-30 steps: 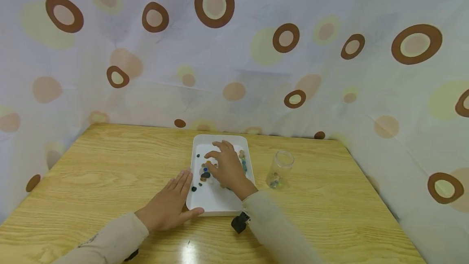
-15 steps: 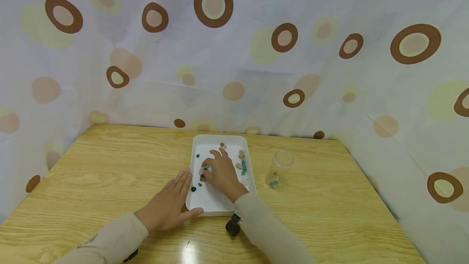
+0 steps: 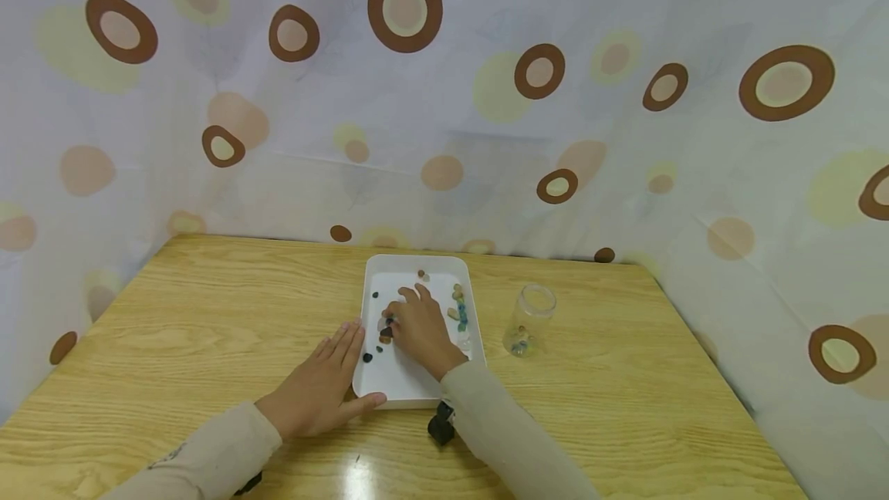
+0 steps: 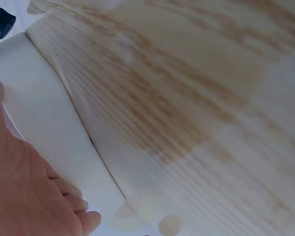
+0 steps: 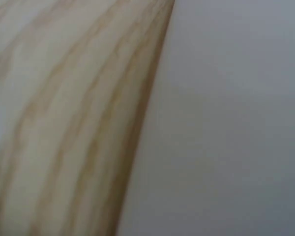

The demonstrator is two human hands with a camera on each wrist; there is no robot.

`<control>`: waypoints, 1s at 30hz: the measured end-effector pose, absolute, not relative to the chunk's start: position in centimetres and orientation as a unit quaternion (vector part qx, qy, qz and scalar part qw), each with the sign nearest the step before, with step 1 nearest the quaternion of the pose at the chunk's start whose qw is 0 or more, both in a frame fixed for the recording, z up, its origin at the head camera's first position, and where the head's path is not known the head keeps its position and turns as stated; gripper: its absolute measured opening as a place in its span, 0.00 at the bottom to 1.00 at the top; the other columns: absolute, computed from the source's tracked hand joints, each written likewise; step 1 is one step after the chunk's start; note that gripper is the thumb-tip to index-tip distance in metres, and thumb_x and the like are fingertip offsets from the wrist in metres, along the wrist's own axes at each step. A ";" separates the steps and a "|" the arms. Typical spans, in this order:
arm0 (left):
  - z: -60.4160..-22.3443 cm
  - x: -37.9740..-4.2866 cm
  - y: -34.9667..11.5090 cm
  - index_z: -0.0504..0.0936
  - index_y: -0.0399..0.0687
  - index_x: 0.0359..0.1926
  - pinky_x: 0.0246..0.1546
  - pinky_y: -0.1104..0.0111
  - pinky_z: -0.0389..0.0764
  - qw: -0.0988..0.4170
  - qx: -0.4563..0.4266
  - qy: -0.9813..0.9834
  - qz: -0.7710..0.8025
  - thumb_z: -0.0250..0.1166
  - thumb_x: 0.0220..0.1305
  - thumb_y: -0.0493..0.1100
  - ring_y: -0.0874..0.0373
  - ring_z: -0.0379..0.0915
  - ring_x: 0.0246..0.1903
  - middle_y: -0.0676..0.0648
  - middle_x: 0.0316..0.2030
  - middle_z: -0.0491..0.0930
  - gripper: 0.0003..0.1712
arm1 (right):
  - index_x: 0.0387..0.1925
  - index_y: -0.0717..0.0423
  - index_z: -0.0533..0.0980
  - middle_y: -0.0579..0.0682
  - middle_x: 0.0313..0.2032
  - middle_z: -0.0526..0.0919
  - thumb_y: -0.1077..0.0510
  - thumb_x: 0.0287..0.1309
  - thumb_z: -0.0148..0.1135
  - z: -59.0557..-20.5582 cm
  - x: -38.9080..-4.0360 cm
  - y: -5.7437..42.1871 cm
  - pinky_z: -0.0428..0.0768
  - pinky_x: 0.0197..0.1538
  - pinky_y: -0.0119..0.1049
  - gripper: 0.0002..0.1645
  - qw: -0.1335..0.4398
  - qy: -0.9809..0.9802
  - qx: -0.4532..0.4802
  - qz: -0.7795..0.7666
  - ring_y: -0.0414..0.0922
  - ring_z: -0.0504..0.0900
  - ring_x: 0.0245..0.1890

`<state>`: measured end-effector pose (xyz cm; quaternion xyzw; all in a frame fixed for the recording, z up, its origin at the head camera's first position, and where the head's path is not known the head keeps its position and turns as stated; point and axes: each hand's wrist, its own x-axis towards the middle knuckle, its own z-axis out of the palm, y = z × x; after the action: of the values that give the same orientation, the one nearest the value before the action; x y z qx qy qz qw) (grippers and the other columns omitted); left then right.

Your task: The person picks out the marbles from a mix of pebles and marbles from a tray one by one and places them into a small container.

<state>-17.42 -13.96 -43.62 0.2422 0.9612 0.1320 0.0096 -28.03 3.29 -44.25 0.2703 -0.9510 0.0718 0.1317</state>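
Note:
A shallow white tray (image 3: 410, 384) on the table holds small coloured stones. My left hand (image 3: 312, 388) lies with straight fingers along the tray's left side, its thumb at the near rim. In the left wrist view the left palm (image 4: 29, 191) is against the white wall. My right hand (image 3: 420, 330) reaches into the tray, thumb and index finger bent down at a cluster of stones, with a dark stone (image 3: 386, 332) right by the thumb. I cannot tell whether a stone is between those fingertips. The right wrist view shows only tray wall (image 5: 221, 123) and table.
A clear jar (image 3: 531, 322) with a few stones at its bottom stands right of the tray. Blue-green and tan stones (image 3: 461, 315) line the tray's right side. A black stone (image 3: 367, 358) lies near its left wall. Patterned cloth (image 3: 444, 99) rises behind the wooden table (image 3: 243, 299).
My right hand has moved left and down to the stone cluster, its thumb and index finger drawing closer together. The left hand stays put on the tray's side.

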 end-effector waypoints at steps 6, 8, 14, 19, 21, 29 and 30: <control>-43.7 -17.5 -13.9 0.48 0.29 0.72 0.69 0.47 0.51 0.008 0.243 0.961 0.133 0.43 0.65 0.74 0.39 0.40 0.72 0.32 0.73 0.45 0.57 | 0.39 0.45 0.85 0.52 0.55 0.79 0.59 0.53 0.69 -44.4 -28.0 3.3 0.74 0.59 0.46 0.10 0.125 -0.954 0.265 0.059 0.54 0.72 0.60; -43.7 -17.5 -13.9 0.48 0.28 0.72 0.69 0.47 0.52 0.007 0.244 0.961 0.133 0.43 0.65 0.74 0.39 0.40 0.72 0.32 0.73 0.45 0.57 | 0.39 0.46 0.85 0.52 0.55 0.79 0.60 0.52 0.70 -44.4 -28.0 3.3 0.74 0.59 0.47 0.10 0.120 -0.955 0.264 0.061 0.54 0.71 0.61; -43.8 -17.6 -13.9 0.48 0.28 0.72 0.69 0.47 0.52 0.006 0.245 0.962 0.125 0.43 0.65 0.74 0.39 0.41 0.72 0.32 0.73 0.45 0.57 | 0.38 0.47 0.84 0.53 0.55 0.79 0.60 0.52 0.70 -44.4 -27.8 3.3 0.74 0.59 0.48 0.09 0.118 -0.955 0.262 0.065 0.54 0.71 0.60; -43.7 -17.6 -13.9 0.48 0.29 0.72 0.69 0.47 0.52 0.008 0.246 0.961 0.124 0.43 0.65 0.74 0.39 0.40 0.72 0.32 0.73 0.45 0.57 | 0.37 0.47 0.84 0.53 0.55 0.78 0.60 0.53 0.70 -44.4 -27.8 3.3 0.75 0.58 0.48 0.09 0.122 -0.956 0.259 0.061 0.55 0.71 0.61; -43.7 -17.6 -13.9 0.48 0.29 0.72 0.69 0.47 0.52 0.008 0.246 0.961 0.124 0.43 0.65 0.74 0.39 0.40 0.72 0.32 0.73 0.45 0.57 | 0.37 0.48 0.84 0.53 0.56 0.78 0.60 0.53 0.70 -44.3 -27.8 3.3 0.75 0.57 0.48 0.08 0.123 -0.957 0.258 0.057 0.55 0.71 0.60; -43.8 -17.6 -13.9 0.48 0.29 0.72 0.69 0.46 0.51 0.013 0.243 0.962 0.127 0.43 0.65 0.74 0.39 0.40 0.72 0.33 0.73 0.44 0.57 | 0.38 0.48 0.84 0.53 0.56 0.78 0.59 0.54 0.69 -44.4 -27.9 3.2 0.75 0.58 0.46 0.08 0.112 -0.959 0.257 0.040 0.54 0.71 0.60; -43.8 -17.6 -13.9 0.48 0.29 0.72 0.69 0.47 0.51 0.013 0.242 0.962 0.125 0.42 0.64 0.75 0.39 0.39 0.72 0.33 0.73 0.44 0.57 | 0.38 0.48 0.84 0.53 0.56 0.78 0.59 0.54 0.69 -44.5 -27.9 3.1 0.75 0.58 0.46 0.08 0.111 -0.959 0.257 0.036 0.54 0.71 0.61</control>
<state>-17.59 -13.88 -43.83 0.2421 0.9621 0.1246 0.0127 -27.88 3.14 -44.47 0.2571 -0.9593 0.0364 0.1111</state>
